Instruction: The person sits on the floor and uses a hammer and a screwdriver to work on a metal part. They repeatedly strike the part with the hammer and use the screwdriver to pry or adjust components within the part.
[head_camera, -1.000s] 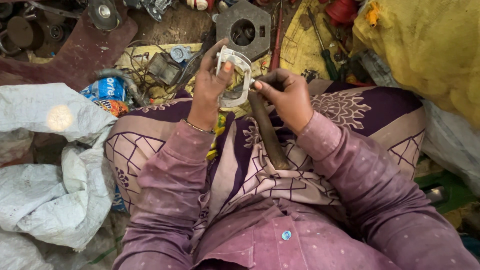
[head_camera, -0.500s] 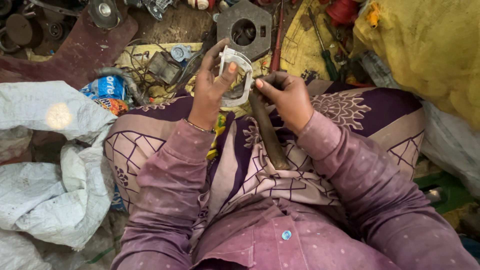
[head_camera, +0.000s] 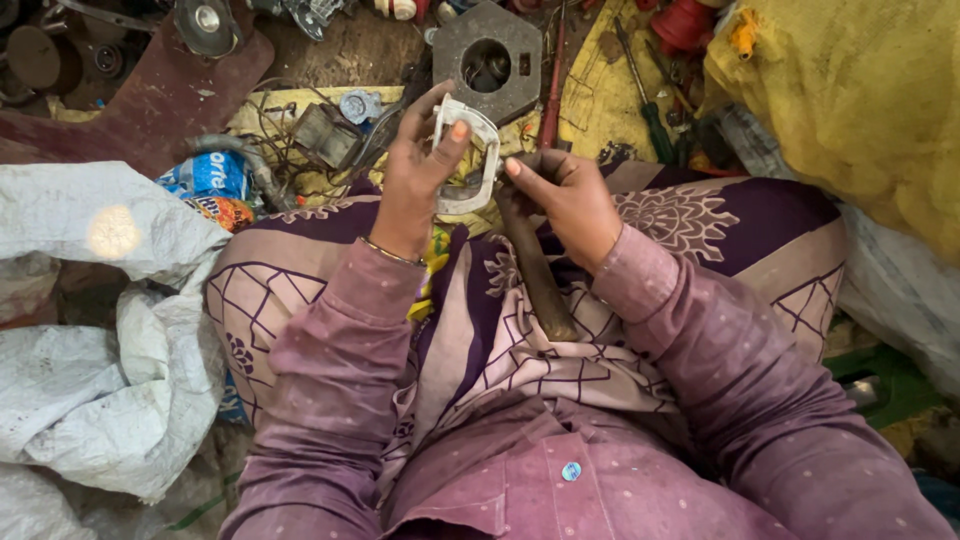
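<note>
— What's nearest, below the hands?

— A buttoned purple shirt (head_camera: 560, 480), then a lap draped in patterned purple-and-cream cloth (head_camera: 500, 330). A dark wooden handle (head_camera: 540, 280) lies slanted across that cloth, running from the lap up under the right hand.

— And the hands themselves?

— The left hand (head_camera: 415, 180) is closed around a pale, rounded metal frame (head_camera: 470, 165), thumb pressed on its upper edge, fingers curled behind it; a thin bangle (head_camera: 390, 252) sits at that wrist. The right hand (head_camera: 565, 195) is loosely curled just right of the frame, its forefinger tip touching the frame's right side. Its lower fingers wrap over the top of the handle (how firmly, I cannot tell).

— So where is the frame?

— Held upright between the two hands, above the lap.

— What lies beyond them?

— Just past the left hand, a small boxy coil with wires (head_camera: 325, 135). Past the frame, a grey hexagonal metal plate (head_camera: 490, 55) with a round hole. Past the right hand, a screwdriver (head_camera: 645, 100) on yellow sheet.

— To the sides?

— Left of the left hand, crumpled white sacks (head_camera: 90, 330) and a snack wrapper (head_camera: 205, 180); far right, a yellow woven sack (head_camera: 850, 110).
</note>
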